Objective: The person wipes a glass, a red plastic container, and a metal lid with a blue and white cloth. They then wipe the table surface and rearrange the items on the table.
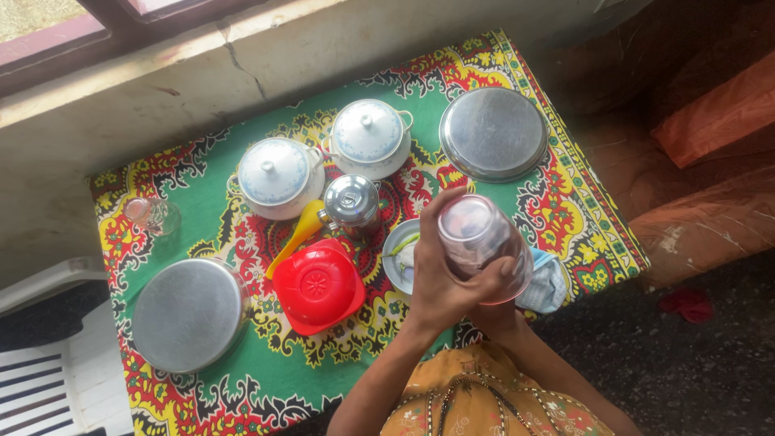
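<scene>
Sunlit by a window, the low table under a green, red and yellow patterned cloth (pixel 476 64) lies below. Left hand (pixel 436 278) fingers wrap an upturned clear drinking glass (pixel 483 245) held above its near edge; the right hand (pixel 494 316), mostly hidden, supports it underneath. Beside it sit a small steel bowl (pixel 397 254), a red plastic lid (pixel 316 285) and a blue-white cloth (pixel 547 282).

A home; patterned tablecloth (pixel 484 186), lidded serving bowls (pixel 278 173), window sill (pixel 161 73).
</scene>
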